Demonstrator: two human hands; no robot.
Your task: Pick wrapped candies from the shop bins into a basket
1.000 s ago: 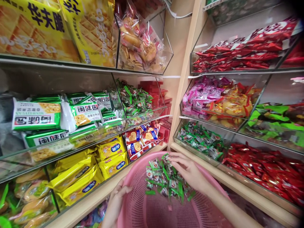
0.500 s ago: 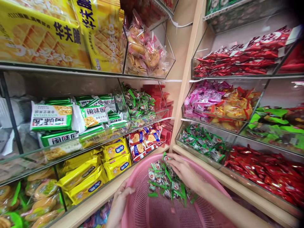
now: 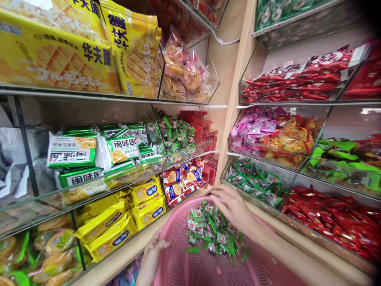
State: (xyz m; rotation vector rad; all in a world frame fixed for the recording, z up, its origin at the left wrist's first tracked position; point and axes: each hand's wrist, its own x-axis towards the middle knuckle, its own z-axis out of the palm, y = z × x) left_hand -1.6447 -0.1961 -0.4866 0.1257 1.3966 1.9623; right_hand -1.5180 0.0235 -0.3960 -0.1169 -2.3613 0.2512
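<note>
Upper left: "华夫脆" bags (image 3: pixel 68 65) | mid-left: "闽味园" packs (image 3: pixel 120 150) | bottom: left hand (image 3: pixel 153 252) pinching pink basket (image 3: pixel 175 250); right hand (image 3: pixel 230 205) over sweets (image 3: pixel 210 230), grip: can't tell

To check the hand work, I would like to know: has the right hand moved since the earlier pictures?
Yes: the right hand has moved slightly upward in view, closer to the wooden post.

This is a snack shop: clear-fronted bins (image 3: pixel 18 216) line wooden shelving (image 3: pixel 237 71), each stocked with many wrapped goods of one kind. Yellow waffle packs (image 3: pixel 68 59) fill the upper left, green-and-white packs (image 3: pixel 73 151) the left middle, red packets (image 3: pixel 297 81) the upper right, red-wrapped pieces (image 3: pixel 330 222) the lower right.
</note>
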